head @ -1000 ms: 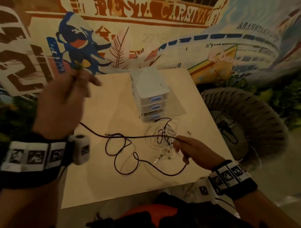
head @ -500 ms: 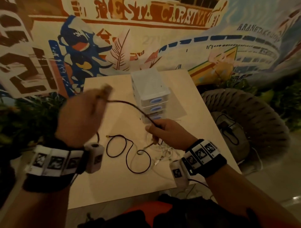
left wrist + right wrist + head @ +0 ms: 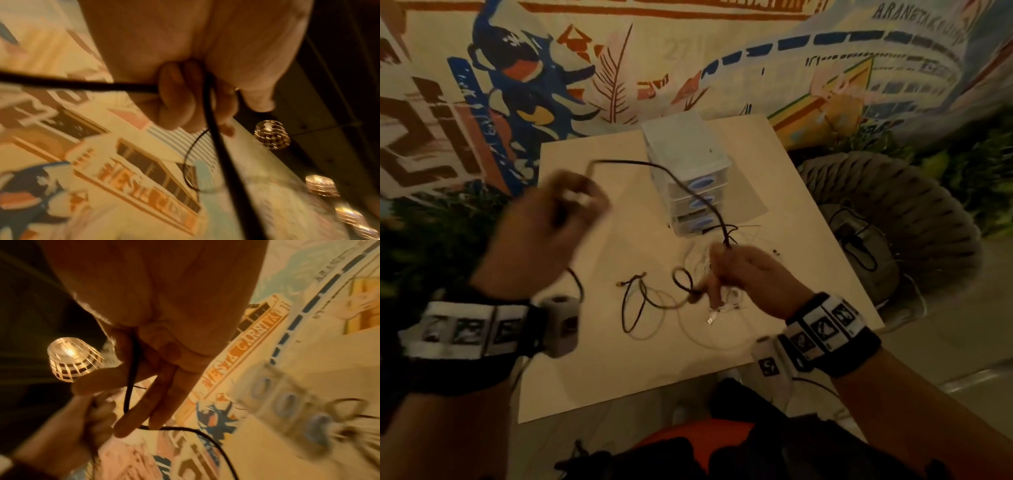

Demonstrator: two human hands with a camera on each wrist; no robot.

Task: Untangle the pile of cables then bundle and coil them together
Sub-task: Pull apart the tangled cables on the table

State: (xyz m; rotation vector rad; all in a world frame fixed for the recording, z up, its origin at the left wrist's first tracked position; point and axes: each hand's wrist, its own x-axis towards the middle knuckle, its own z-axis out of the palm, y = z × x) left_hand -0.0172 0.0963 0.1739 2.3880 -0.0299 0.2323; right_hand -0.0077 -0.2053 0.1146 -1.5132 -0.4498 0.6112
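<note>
A black cable [image 3: 681, 180] arcs above the table between both hands. My left hand [image 3: 571, 202], raised at the left, grips one stretch of it; the left wrist view shows curled fingers [image 3: 174, 97] round the black cable [image 3: 218, 146]. My right hand [image 3: 722, 270], lower and to the right, holds the same cable, which runs through its fingers [image 3: 162, 395] in the right wrist view. The cable's loose loops [image 3: 633, 308] trail on the table. A tangle of white cables [image 3: 722, 305] lies under the right hand, partly hidden.
A small white drawer unit [image 3: 688, 164] with blue handles stands at the back of the pale table [image 3: 592, 370]. A round woven seat [image 3: 893, 219] with another black cord sits to the right. A painted mural wall [image 3: 619, 61] is behind.
The left hand has swung in toward the middle with the black cable. The right hand has come up off the white tangle and hauled cable in, so less black cable lies on the table.
</note>
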